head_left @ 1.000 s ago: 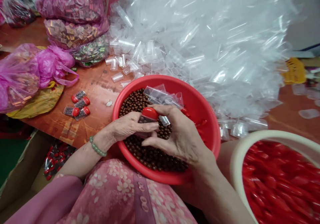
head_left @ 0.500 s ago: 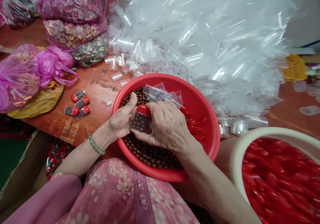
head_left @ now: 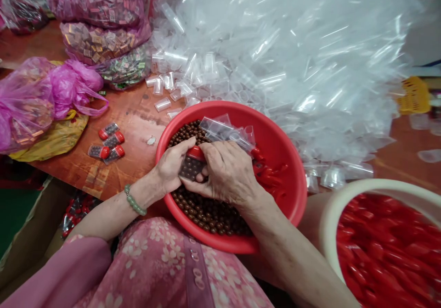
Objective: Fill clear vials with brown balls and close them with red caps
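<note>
Clear tube (head_left: 190, 168), red-capped and filled with dark beads, gripped between left hand (head_left: 172, 168) and right hand (head_left: 227, 172), fingers closed around it. Below: red basin (head_left: 292, 193) of loose brown beads (head_left: 210, 214). Beside it: cream tub (head_left: 330, 211) of red caps (head_left: 382, 253).

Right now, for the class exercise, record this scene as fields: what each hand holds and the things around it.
Left hand: grips clear plastic tube with red cap, filled with brown balls
Right hand: grips same tube
Wrist: green bead bracelet on left
Below hands: glossy brown balls in red plastic basin
Nearby: heap of clear plastic tubes; cream-rimmed tub of red caps
</note>
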A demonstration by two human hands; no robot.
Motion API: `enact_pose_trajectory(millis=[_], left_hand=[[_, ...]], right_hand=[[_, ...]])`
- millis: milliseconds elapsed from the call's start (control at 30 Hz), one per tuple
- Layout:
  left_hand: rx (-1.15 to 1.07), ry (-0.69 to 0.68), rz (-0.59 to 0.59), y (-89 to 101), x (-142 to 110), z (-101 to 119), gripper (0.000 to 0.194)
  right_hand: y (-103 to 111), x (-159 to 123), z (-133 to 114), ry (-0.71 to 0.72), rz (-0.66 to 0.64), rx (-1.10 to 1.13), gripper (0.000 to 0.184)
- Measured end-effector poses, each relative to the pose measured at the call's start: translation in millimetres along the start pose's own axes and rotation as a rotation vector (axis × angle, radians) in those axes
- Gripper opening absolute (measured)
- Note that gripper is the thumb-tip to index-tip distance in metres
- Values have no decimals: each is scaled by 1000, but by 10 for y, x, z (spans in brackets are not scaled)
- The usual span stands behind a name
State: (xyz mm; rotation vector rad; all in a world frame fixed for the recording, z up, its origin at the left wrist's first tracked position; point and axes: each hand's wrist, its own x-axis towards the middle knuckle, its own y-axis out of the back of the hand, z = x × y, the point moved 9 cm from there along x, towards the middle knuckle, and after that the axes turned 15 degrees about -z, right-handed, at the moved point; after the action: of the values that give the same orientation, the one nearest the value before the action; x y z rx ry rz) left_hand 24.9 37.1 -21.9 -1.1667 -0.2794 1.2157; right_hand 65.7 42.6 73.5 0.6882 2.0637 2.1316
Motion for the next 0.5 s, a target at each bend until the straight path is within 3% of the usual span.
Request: enact_pose_trajectory(millis=[233,367,500], left_hand=[[-10,-107,-27,14,-11,87,34],[90,-83,-20,9,-8,41,36],[305,-232,74,65,-77,127,32]], right_hand=[[-91,38,24,-40,-196,102,55],[-32,41,-2,-14,-106,51,52],[23,29,-107,83,6,-59,49]])
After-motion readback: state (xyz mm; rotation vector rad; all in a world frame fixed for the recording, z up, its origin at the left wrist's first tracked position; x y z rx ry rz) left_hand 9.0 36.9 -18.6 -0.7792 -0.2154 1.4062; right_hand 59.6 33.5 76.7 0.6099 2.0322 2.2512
